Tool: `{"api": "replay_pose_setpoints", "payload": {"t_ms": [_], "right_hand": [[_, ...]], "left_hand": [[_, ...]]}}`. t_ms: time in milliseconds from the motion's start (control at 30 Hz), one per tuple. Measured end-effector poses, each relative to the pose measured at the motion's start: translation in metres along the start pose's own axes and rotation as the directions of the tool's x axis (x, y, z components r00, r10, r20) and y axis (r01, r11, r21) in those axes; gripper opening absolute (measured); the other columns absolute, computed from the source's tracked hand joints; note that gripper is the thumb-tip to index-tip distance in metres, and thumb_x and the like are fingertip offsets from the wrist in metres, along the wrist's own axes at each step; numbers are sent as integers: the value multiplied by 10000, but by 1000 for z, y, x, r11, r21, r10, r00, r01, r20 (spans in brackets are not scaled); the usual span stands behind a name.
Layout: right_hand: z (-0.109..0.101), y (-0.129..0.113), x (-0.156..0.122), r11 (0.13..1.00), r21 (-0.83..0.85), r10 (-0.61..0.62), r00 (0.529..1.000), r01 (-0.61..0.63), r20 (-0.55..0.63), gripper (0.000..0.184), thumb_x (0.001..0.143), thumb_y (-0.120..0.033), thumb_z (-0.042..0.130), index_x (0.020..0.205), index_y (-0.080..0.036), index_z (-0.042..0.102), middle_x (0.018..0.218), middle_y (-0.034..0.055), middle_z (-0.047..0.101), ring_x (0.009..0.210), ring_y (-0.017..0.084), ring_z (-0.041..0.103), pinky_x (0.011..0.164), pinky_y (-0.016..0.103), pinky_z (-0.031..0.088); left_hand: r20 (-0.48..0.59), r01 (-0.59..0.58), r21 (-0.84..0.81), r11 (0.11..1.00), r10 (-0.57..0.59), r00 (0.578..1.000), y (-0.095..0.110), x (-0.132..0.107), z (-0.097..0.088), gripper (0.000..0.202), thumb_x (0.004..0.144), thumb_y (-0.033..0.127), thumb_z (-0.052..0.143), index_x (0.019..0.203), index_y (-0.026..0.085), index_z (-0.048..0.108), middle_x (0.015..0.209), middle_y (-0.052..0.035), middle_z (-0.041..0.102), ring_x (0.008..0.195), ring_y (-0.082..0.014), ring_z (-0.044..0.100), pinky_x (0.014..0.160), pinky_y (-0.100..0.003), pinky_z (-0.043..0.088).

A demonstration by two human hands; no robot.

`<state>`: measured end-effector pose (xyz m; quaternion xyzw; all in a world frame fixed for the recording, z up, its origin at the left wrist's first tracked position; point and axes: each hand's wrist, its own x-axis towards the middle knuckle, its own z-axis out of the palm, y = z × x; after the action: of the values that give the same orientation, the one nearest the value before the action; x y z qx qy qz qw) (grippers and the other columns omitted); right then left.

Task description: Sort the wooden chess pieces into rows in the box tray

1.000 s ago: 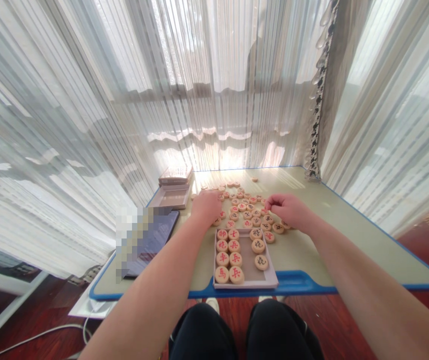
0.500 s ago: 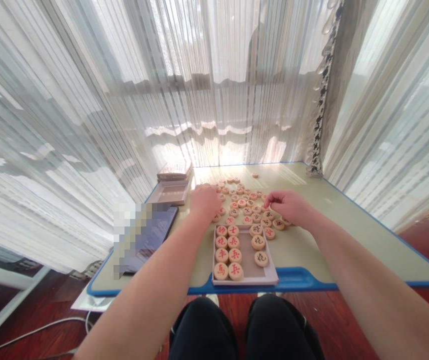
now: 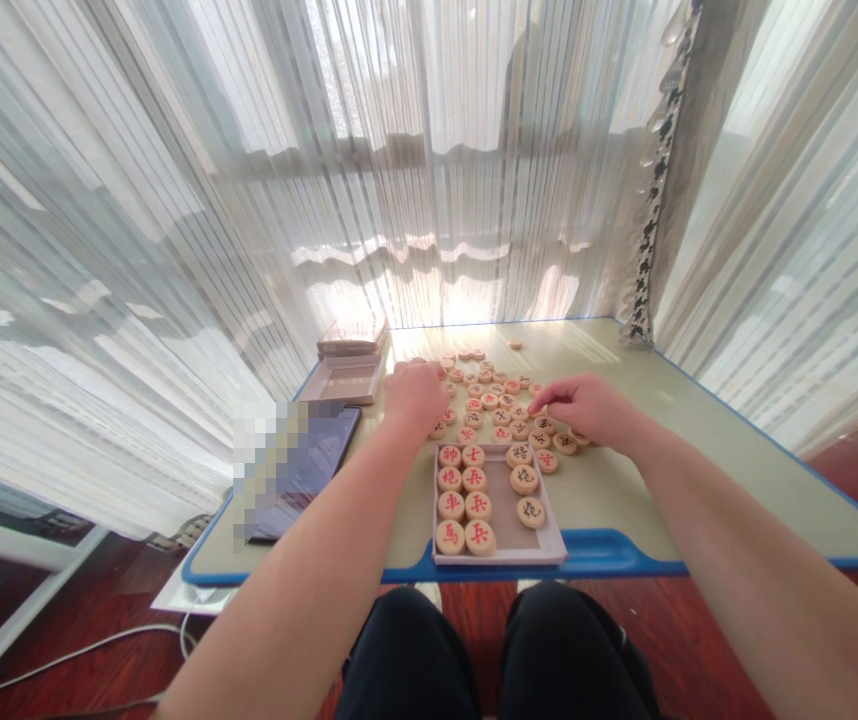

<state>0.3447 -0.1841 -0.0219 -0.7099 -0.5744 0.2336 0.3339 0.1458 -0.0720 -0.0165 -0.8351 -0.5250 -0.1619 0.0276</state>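
Note:
Wooden Chinese chess pieces with red or black characters lie spread over the middle of the table. My left hand rests at the left edge of the spread, its fingers curving over the far side and mostly hidden. From the right, my right hand reaches in with its index finger stretched out; the fingertip is at a black-marked piece, and I cannot tell whether they touch. Nearer me, a shallow box holds two columns of red pieces on the left and three black pieces on the right.
An open shallow box and a stacked box or booklet lie at the far left. A dark tablet, partly pixelated, is at the left. A lone piece sits at the back. The table has a blue rim; sheer curtains hang behind.
The view has shifted slightly. The fingers of my right hand have straightened from a more curled shape. My left hand stays at about the same place, and the boxed pieces are unchanged.

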Motion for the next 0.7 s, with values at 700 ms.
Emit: {"api": "replay_pose_setpoints", "payload": {"t_ms": [700], "right_hand": [[34,-15,42,870,-422,-273,962,255,19,321,802,-252,468,1055,-184,654,1209,73,601,1111,220,532,990,332,366]], "left_hand": [[126,-72,-97,993,84,988,2,-2,-5,503,759,253,489,1262,255,476,1112,-51,655,1005,-238,594,842,-380,450]]}}
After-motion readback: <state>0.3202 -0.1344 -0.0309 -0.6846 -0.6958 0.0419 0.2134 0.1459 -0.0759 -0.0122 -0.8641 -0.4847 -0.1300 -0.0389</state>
